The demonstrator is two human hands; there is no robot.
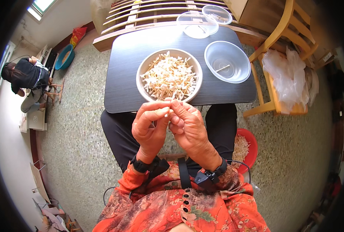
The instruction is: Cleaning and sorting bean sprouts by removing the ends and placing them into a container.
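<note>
We see the left grip (pixel 148 125) and the right grip (pixel 193 129) drawn narrow, their fingertips meeting just in front of the near edge of the table (pixel 119 65); between them a small white tip shows, which we take to be the end of a cotton swab (pixel 167 115), its shaft mostly hidden by the fingers. More swabs lie loose and crossed in every direction in the heap (pixel 168 75) that fills the round white bowl (pixel 139 77) just beyond, and a single stick (pixel 222 68) rests in the clear plastic tub (pixel 244 58) to its right. We judge each swab to be next to weightless, with a thin, fairly stiff shaft that could snap if bent hard and soft ends that would flatten or fray under pressure. The shaft looks smooth and may roll between the fingertips, so we would hold it lightly at mid-length, clear of the cotton, and lift from the top of the heap, where fewer sticks tangle. As for writing, we find no brand or readable print on the bowl or the tub; a pale label shows on the cardboard box (pixel 322 60) at the right, too small for us to make out.
</note>
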